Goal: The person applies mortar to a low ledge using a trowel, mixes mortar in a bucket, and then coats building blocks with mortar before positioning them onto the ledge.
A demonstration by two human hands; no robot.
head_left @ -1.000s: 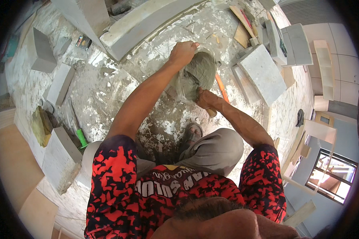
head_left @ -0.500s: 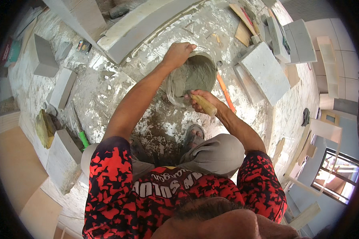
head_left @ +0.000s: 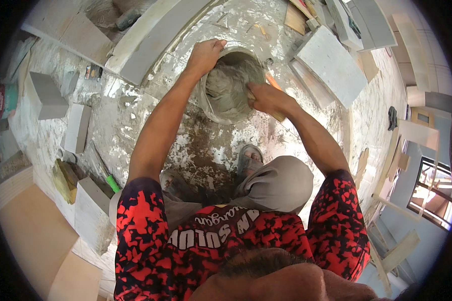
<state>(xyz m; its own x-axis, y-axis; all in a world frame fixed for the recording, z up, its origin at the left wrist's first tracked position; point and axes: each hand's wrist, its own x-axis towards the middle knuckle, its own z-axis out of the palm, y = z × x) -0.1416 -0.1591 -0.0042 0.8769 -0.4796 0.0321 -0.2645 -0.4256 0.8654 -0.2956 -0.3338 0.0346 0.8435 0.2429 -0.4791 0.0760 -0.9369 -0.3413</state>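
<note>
A round bucket (head_left: 203, 103) of wet grey mortar (head_left: 223, 83) stands on the floor in front of my feet, tilted a little. Its upper left rim is gripped by my left hand (head_left: 205, 56), fingers closed over the edge. On the right side of the bucket, my right hand (head_left: 268, 99) is wrapped round a wooden-handled trowel (head_left: 278, 117). Only the handle's butt shows below my fist; the working end is hidden by the hand and mortar. An orange-handled tool (head_left: 271, 80) lies just right of the bucket, partly covered by my right hand.
Pale grey blocks lie to the right (head_left: 331, 65) and left (head_left: 46, 96). A low block wall (head_left: 160, 42) curves behind the bucket. Near my left knee lies a green-handled tool (head_left: 112, 183) beside another block (head_left: 91, 205). Mortar stains cover the floor (head_left: 130, 118).
My right hand has moved up and rolled over, so the trowel's handle now points down behind it. The mortar's surface is newly churned. My left hand stays on the rim; the whole view has shifted.
</note>
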